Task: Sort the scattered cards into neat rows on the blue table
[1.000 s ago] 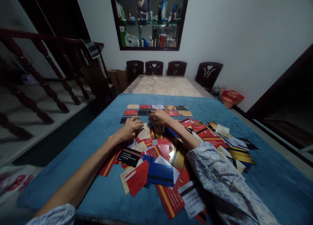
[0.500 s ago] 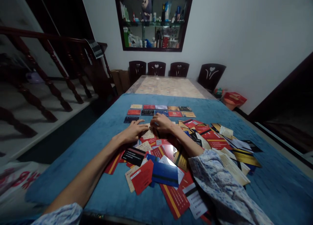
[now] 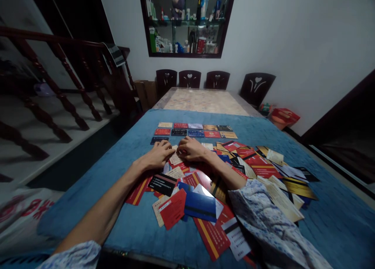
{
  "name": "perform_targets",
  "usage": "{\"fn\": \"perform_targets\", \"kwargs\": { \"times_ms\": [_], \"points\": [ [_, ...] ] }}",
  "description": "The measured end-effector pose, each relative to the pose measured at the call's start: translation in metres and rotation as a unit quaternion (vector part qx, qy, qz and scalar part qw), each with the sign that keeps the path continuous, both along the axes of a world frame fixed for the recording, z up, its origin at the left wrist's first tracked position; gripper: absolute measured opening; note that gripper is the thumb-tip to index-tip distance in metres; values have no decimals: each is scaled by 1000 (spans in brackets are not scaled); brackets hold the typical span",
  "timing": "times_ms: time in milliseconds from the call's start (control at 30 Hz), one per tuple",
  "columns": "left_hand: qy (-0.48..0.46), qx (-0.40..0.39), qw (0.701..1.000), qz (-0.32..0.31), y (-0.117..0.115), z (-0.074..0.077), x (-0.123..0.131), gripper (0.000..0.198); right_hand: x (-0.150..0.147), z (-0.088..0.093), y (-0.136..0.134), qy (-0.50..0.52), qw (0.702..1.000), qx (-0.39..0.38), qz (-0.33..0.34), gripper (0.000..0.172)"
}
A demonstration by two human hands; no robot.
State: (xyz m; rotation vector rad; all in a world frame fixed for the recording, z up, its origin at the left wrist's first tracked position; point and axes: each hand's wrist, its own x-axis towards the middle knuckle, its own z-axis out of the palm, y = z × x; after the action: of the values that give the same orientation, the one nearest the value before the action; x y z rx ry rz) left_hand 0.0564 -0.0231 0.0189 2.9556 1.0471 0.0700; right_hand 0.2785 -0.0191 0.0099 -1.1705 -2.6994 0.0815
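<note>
A cream card (image 3: 175, 159) with printed lines lies at the far edge of a loose pile, between my two hands. My left hand (image 3: 158, 154) is closed at the card's left side, its fingers bent and their tips partly hidden. From the right, my right hand (image 3: 191, 148) curls over the same card with thumb and fingers drawn together. Beyond the hands, cards stand in neat rows, with a dark blue card (image 3: 159, 140) at the left of the nearest row. Nearer me in the pile are a black card (image 3: 163, 184), a red card (image 3: 172, 209) and a blue card (image 3: 200, 206).
More cards, among them a gold card (image 3: 299, 188), spread across the right of the blue cloth (image 3: 123, 230). Past the cloth is the bare tabletop (image 3: 199, 100), with dark chairs (image 3: 217, 80) behind. A wooden railing (image 3: 63, 105) runs along the left.
My left hand's fingers have drawn in from spread to bent around the cream card's side. My right hand stays over the card. The view has shifted slightly.
</note>
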Motion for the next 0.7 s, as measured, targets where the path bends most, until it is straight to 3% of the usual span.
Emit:
{"fn": "perform_targets", "kwargs": {
  "times_ms": [167,467,700],
  "points": [
    [3,10,1000,12,4,-4,-3,26,-3,0,-2,-2,1000,-8,8,25],
    [-12,33,999,-4,6,-8,-7,21,-6,8,-10,-24,1000,-7,6,43],
    [-29,33,999,-17,7,-6,-10,23,-8,8,-11,-31,999,-15,-12,41]
  ]
}}
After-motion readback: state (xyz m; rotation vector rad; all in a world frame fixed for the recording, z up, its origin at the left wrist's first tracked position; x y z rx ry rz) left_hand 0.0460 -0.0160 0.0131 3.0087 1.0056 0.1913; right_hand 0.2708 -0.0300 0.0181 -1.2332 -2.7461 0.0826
